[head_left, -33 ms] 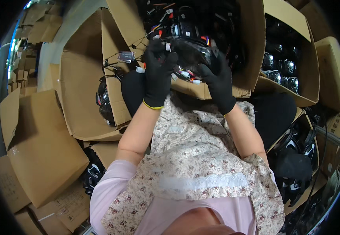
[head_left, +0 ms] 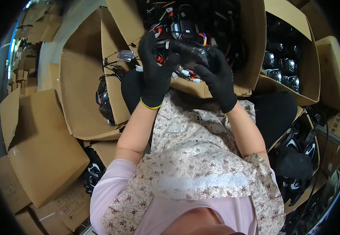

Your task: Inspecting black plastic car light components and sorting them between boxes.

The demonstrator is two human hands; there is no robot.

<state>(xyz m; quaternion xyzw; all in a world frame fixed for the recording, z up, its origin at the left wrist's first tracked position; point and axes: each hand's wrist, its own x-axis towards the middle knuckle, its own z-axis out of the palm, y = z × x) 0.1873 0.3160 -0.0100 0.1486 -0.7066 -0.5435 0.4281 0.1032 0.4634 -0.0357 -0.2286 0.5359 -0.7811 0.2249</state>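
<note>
Black-gloved right hand [head_left: 219,78] half-curls around glossy black plastic part [head_left: 191,54]; black-gloved left hand [head_left: 154,72] half-open, hold unclear. Multicoloured, white-plugged wires [head_left: 185,73] between hands could snag if pulled.

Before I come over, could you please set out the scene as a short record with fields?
Left hand: black-gloved, by the left end of a dark part
Right hand: black-gloved, at its right end; grip unclear
Dark part: between the hands, shiny, blurred
Front box: cardboard, holding dark pieces and coloured wires
Left box: cardboard, dark shiny item inside
Right box: cardboard, shiny rounded pieces inside
Clothing: flowered apron, pink top
</note>
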